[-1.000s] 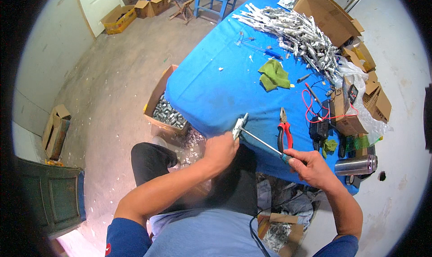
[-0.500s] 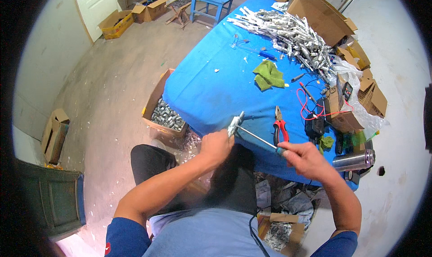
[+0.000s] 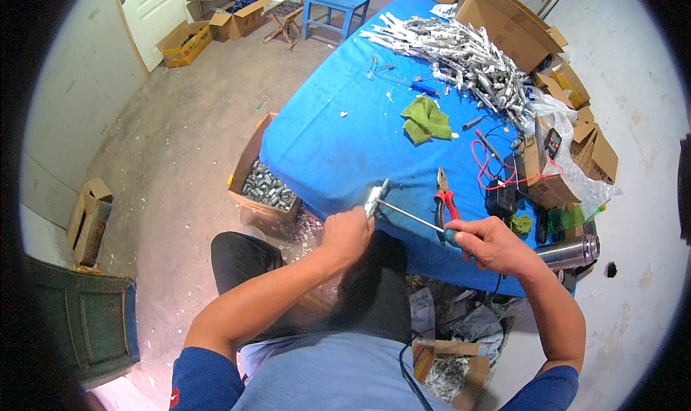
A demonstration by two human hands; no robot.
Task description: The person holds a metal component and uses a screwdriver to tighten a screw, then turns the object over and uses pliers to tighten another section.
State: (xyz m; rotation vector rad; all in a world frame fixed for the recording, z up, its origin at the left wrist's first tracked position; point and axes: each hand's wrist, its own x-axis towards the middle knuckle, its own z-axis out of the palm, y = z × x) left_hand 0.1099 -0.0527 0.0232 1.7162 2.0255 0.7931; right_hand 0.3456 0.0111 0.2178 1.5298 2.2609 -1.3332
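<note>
At the near edge of the blue-covered table, my left hand (image 3: 348,232) is closed round a small silvery-white metal part (image 3: 374,199), which sticks out above the fingers. My right hand (image 3: 484,244) grips the teal handle of a screwdriver (image 3: 414,219). Its long shaft runs left, and the tip meets the metal part; exactly where it touches is too small to tell. Red-handled pliers (image 3: 444,201) lie on the cloth just beyond the screwdriver. Farther off, a large heap of similar silvery parts (image 3: 468,58) covers the table's far end.
A green cloth (image 3: 426,120) lies mid-table. Red wire and a black device (image 3: 500,199) sit at the right, near a steel flask (image 3: 568,253). Left of the table stands a carton (image 3: 245,163) of small metal pieces. A blue chair (image 3: 337,4) is beyond.
My right hand and the screwdriver handle have shifted slightly right and toward the far side. My left hand and the metal part stay nearly in place.
</note>
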